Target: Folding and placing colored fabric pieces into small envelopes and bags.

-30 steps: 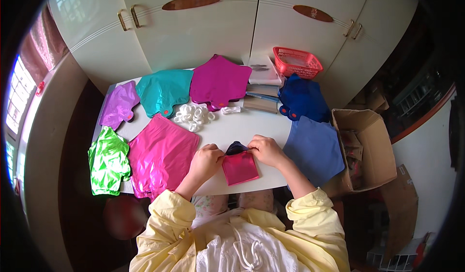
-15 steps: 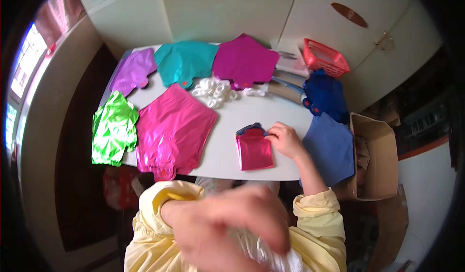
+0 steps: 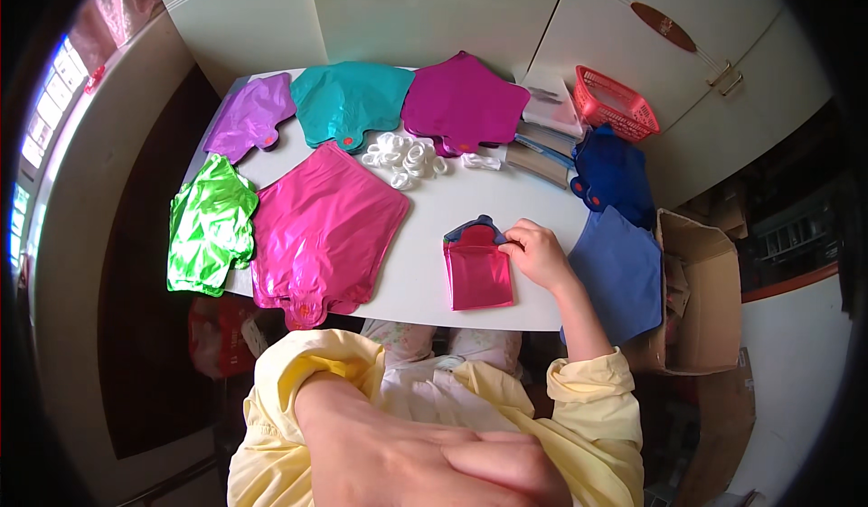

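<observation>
A folded pink foil balloon (image 3: 480, 277) lies on the white table in front of me, with a dark blue edge along its rounded top. My right hand (image 3: 537, 252) pinches its upper right corner between thumb and fingers. Close below the camera is my left hand (image 3: 425, 457), off the table, back of the hand up. Its fingers are bent and pressed together, and their tips run out of view, so anything in them is hidden. Left of the folded balloon, flat pink foil balloons (image 3: 330, 227) overhang the table's near edge.
Flat foil balloons in green (image 3: 212, 222), lilac (image 3: 249, 118), teal (image 3: 348, 100), magenta (image 3: 463, 100), dark blue (image 3: 617, 177) and lighter blue (image 3: 617, 276) ring the table. White ribbon coils (image 3: 402, 156) lie mid-table. A red basket (image 3: 615, 105) stands back right, a cardboard box (image 3: 705, 299) beside the table.
My left hand has moved lower and nearer the camera. The right hand keeps its pinch on the folded balloon's corner. The whole view has shifted slightly.
</observation>
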Demonstrator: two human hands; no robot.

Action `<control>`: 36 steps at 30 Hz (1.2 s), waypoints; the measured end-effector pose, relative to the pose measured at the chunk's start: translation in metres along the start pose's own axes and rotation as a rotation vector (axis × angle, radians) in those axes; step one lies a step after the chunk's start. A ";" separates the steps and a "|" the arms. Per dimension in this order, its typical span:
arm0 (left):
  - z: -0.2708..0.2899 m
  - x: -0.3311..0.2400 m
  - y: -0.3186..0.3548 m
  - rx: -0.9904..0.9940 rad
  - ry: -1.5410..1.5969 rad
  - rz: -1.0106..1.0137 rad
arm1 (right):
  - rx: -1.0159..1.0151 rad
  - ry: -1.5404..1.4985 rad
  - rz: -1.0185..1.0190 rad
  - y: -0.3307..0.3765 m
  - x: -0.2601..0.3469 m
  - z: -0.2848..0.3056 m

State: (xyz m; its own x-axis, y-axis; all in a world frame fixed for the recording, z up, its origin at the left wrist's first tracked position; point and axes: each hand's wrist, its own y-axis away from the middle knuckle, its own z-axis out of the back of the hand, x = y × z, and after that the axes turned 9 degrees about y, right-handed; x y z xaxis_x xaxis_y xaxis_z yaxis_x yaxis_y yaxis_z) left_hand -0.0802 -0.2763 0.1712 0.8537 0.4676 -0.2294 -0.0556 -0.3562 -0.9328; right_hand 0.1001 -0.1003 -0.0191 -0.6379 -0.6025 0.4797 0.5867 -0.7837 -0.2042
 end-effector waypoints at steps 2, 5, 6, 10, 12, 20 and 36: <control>-0.003 -0.002 0.005 0.010 -0.035 0.006 | -0.007 0.006 0.011 0.000 0.001 -0.001; 0.009 -0.007 0.013 0.031 -0.120 0.072 | 0.021 0.019 -0.002 0.001 0.003 0.000; 0.019 -0.012 0.016 0.005 -0.164 0.168 | -0.021 -0.025 -0.039 0.002 0.002 -0.001; 0.066 -0.010 0.041 -0.053 -1.161 0.701 | -0.103 -0.044 -0.079 0.005 0.009 -0.001; 0.102 0.003 0.086 0.138 -1.657 0.805 | -0.082 0.000 -0.017 0.005 0.005 -0.002; 0.133 0.019 0.154 0.359 -1.648 0.933 | 0.002 -0.135 -0.060 0.000 0.001 -0.006; 0.142 0.032 0.157 0.380 -1.664 1.006 | 0.285 -0.811 -0.116 0.032 0.013 0.021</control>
State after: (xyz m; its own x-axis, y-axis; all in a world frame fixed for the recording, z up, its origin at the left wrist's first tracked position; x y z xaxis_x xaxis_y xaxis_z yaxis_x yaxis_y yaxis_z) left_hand -0.1349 -0.2027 -0.0219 -0.7795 0.4850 -0.3964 -0.4044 -0.8730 -0.2728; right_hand 0.1210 -0.1301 -0.0013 -0.2119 -0.1424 0.9668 0.7120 -0.7002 0.0529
